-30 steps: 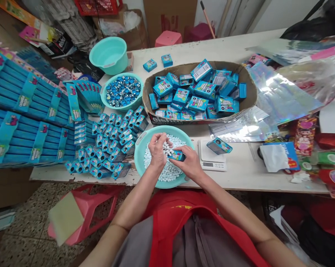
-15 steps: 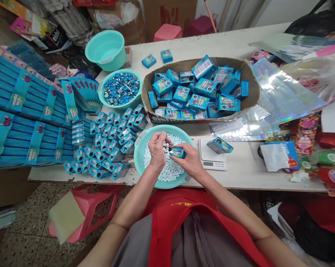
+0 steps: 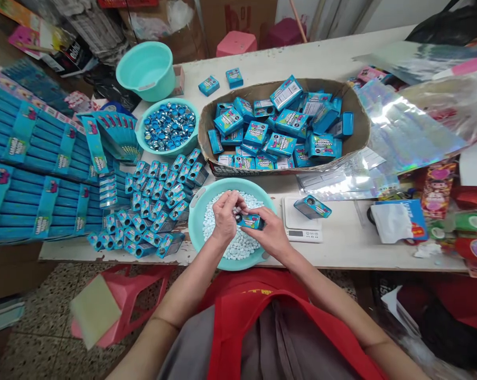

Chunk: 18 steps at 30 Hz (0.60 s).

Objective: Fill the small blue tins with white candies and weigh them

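Over a turquoise basin (image 3: pixel 198 232) of small white candies (image 3: pixel 240 248), my right hand (image 3: pixel 270 230) grips a small blue candy box (image 3: pixel 249 220), its round opening turned toward my left hand. My left hand (image 3: pixel 225 214) is closed at that opening, with a few white candies between its fingers. To the left stand several blue boxes (image 3: pixel 155 195) with round holes in their tops. One more open box (image 3: pixel 312 206) rests tilted on a white digital scale (image 3: pixel 304 232), just right of my right hand.
Behind the basin is a cardboard tray (image 3: pixel 365 126) heaped with blue boxes. A turquoise bowl (image 3: pixel 140 129) of metal caps and another turquoise bowl (image 3: pixel 145 68) stand at the back left. Flat box sheets (image 3: pixel 36 174) are stacked at left; shiny plastic film (image 3: pixel 412 132) lies at right.
The box in my right hand has tipped and shifted slightly left, so its opening now meets my left fingers. Fewer white candies show in my left hand.
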Available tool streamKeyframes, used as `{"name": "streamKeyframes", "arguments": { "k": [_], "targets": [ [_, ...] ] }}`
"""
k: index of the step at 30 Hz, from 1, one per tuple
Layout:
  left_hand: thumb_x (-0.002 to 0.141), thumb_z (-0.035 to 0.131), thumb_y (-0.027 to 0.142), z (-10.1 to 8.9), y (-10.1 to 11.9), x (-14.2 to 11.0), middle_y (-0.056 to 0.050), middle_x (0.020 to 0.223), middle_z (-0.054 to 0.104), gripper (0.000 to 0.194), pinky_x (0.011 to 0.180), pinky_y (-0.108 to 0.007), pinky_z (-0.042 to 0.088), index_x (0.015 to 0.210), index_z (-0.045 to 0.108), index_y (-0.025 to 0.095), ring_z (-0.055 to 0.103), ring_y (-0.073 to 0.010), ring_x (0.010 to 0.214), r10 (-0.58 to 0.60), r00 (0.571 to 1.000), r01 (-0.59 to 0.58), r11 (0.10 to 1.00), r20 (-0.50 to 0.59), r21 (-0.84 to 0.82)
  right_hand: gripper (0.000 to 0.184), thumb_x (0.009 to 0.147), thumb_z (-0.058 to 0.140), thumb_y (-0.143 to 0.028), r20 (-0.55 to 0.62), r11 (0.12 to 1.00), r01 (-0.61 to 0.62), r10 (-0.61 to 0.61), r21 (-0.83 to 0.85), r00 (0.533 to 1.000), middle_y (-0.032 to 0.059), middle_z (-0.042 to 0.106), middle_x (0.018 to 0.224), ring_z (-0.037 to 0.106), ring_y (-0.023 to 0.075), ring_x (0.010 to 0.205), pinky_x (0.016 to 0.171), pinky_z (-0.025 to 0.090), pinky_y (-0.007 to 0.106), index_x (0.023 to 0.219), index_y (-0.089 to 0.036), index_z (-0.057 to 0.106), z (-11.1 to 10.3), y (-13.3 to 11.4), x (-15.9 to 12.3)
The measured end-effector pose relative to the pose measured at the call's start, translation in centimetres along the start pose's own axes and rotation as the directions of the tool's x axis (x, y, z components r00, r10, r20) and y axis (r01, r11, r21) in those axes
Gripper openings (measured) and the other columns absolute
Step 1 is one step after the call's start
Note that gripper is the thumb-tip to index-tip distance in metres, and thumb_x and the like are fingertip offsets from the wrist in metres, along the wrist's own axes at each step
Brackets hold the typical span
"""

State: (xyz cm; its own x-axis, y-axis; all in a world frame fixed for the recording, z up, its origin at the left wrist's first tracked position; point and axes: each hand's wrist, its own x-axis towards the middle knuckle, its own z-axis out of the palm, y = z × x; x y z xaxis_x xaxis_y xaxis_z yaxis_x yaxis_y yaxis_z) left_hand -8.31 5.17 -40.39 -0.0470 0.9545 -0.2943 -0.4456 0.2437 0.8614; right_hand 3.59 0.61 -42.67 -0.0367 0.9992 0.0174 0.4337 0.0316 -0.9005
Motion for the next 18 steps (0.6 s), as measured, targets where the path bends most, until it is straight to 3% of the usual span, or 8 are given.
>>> {"name": "streamKeyframes", "arguments": {
  "k": [3,6,7,9,11,13,15,18],
  "targets": [
    [0.08,0.057,0.048,-1.8,-0.5,1.4,0.001,0.058,0.055,0.033,0.051,-0.023,0.043,0.068,0.057,0.017,0.054,-0.0107,0.051,0.038,0.997,-0.034,0.997,-0.065,0.063,0.029,0.07,0.074,-0.029,-0.024,0.998,-0.039,0.04,0.045,0.999,0.0039,0.066,0.093,0.062,0.0226,0.092,0.083,0.049,0.037,0.097,-0.023,0.065,-0.9,0.0,-0.5],
    [0.081,0.054,0.048,-4.7,-2.5,3.8,-0.004,0.072,0.062,0.033,0.067,-0.03,0.048,0.073,0.061,0.018,0.061,-0.0171,0.071,0.069,0.997,-0.042,0.896,-0.045,0.443,0.032,0.07,0.076,-0.031,-0.051,0.994,-0.021,0.027,0.11,0.998,0.0042,0.066,0.099,0.062,0.0218,0.097,0.086,0.048,0.037,0.099,-0.024,0.065,-2.2,0.0,-1.1],
    [0.08,0.057,0.045,-5.5,-3.6,4.6,-0.005,0.081,0.065,0.028,0.077,-0.033,0.048,0.077,0.064,0.018,0.061,-0.0201,0.083,0.078,0.997,-0.063,0.785,0.002,0.616,0.032,0.07,0.076,-0.031,-0.06,0.991,-0.022,0.03,0.128,0.998,0.0043,0.066,0.1,0.062,0.0215,0.097,0.087,0.048,0.036,0.1,-0.024,0.065,-2.5,0.0,-1.3],
    [0.079,0.061,0.038,-6.2,-6.0,5.5,-0.008,0.103,0.065,0.021,0.093,-0.038,0.041,0.088,0.068,0.021,0.055,-0.0249,0.106,0.08,0.992,-0.124,0.471,0.097,0.873,0.033,0.069,0.077,-0.032,-0.081,0.988,-0.04,0.052,0.151,0.995,0.0043,0.066,0.1,0.062,0.021,0.095,0.086,0.049,0.035,0.099,-0.024,0.066,-3.0,0.2,-1.6],
    [0.081,0.06,0.036,-5.7,-8.5,5.3,-0.009,0.119,0.059,0.025,0.099,-0.041,0.035,0.102,0.066,0.024,0.047,-0.0275,0.116,0.058,0.987,-0.157,0.188,0.149,0.97,0.034,0.068,0.078,-0.034,-0.103,0.985,-0.056,0.074,0.16,0.992,0.004,0.066,0.098,0.063,0.0208,0.093,0.084,0.05,0.035,0.098,-0.024,0.066,-3.2,0.6,-1.7],
    [0.084,0.055,0.037,-4.7,-10.5,4.2,-0.01,0.12,0.057,0.028,0.096,-0.042,0.036,0.108,0.064,0.024,0.047,-0.0285,0.115,0.007,0.98,-0.2,0.013,0.2,0.98,0.035,0.068,0.077,-0.037,-0.12,0.985,-0.065,0.085,0.158,0.989,0.0037,0.067,0.096,0.063,0.0209,0.091,0.083,0.051,0.035,0.098,-0.024,0.066,-3.1,1.1,-1.7],
    [0.086,0.051,0.034,-4.2,-11.5,2.7,-0.011,0.112,0.059,0.026,0.088,-0.038,0.039,0.106,0.064,0.023,0.051,-0.0275,0.107,-0.068,0.965,-0.258,-0.056,0.254,0.965,0.034,0.068,0.077,-0.039,-0.124,0.986,-0.083,0.102,0.147,0.987,0.0038,0.068,0.094,0.064,0.0212,0.09,0.083,0.051,0.036,0.097,-0.023,0.066,-3.0,1.7,-1.5],
    [0.085,0.051,0.033,-5.3,-11.3,1.2,-0.01,0.099,0.061,0.02,0.076,-0.032,0.042,0.094,0.065,0.022,0.056,-0.0241,0.093,-0.144,0.965,-0.221,-0.007,0.218,0.975,0.036,0.068,0.077,-0.039,-0.127,0.985,-0.107,0.125,0.137,0.984,0.0044,0.068,0.096,0.064,0.0219,0.091,0.084,0.051,0.038,0.098,-0.023,0.066,-2.7,2.4,-1.4]
  ]
}}
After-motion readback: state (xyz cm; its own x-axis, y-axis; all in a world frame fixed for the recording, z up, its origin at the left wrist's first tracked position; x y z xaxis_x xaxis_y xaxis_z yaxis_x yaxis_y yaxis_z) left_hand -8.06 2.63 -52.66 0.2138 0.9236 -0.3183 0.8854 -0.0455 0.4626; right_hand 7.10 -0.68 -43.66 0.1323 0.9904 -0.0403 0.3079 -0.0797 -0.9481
